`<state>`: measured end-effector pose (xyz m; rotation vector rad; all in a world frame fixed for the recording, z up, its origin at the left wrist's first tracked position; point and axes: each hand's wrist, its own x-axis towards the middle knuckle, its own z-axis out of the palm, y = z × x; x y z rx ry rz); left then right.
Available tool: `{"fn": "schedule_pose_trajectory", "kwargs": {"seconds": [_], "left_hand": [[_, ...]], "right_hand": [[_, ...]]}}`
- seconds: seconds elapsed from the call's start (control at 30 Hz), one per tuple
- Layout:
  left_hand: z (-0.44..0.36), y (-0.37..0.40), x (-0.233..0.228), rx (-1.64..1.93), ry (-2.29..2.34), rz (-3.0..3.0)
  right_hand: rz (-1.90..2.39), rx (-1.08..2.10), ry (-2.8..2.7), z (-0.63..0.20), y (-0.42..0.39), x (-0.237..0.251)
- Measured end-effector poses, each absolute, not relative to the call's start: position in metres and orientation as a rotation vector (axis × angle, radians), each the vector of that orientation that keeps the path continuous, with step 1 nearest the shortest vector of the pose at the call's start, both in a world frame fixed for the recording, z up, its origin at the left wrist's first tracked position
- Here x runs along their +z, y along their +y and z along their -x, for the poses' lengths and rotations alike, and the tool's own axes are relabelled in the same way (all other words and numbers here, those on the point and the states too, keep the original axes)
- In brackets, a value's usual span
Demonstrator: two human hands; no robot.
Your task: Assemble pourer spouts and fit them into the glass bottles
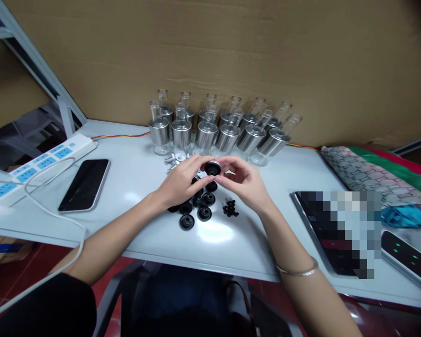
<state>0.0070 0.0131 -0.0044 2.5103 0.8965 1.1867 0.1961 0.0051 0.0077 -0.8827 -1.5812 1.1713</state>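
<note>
Between the fingertips of my left hand [185, 180] and my right hand [243, 182] is a round black cap with a silvery rim [213, 168], its ridged side turned toward me. Both hands pinch it, one from each side, above the table. Below them lie several loose black caps [187, 222], partly hidden by my left hand. A small heap of tiny black parts [230, 207] sits below my right hand. Silver metal pieces [177, 159] show beyond my left hand. Glass bottles with metal sleeves [206, 135] stand upright in two rows behind.
On the left are a white power strip [45, 164], a phone [84, 185] and a white cable [61, 208]. A tablet, partly pixelated [323, 238], and a dark device with green lights [409, 257] lie right. Patterned cloth [365, 173] is at the far right; a cardboard wall [210, 56] rises behind.
</note>
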Motion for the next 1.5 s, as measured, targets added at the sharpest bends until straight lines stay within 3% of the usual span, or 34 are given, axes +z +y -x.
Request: {"fn": "schedule_pose_trajectory", "kwargs": {"seconds": [0.3,0.87,1.5], "left_hand": [[-0.0056,0.0135,-0.0071,1.155,0.909,-2.624],[-0.0089,0.0089,-0.0011,1.016,1.040,-2.481],[-0.0075,0.0106,0.0004,1.143,0.770,-2.382]], "right_hand": [[0.884,1.315,-1.555,-0.1914,0.0029,0.0043],[0.871,1.271,-1.599,-0.1913,0.0043,-0.0014],[0.843,1.351,-1.553,-0.1931,0.0037,0.0028]]}}
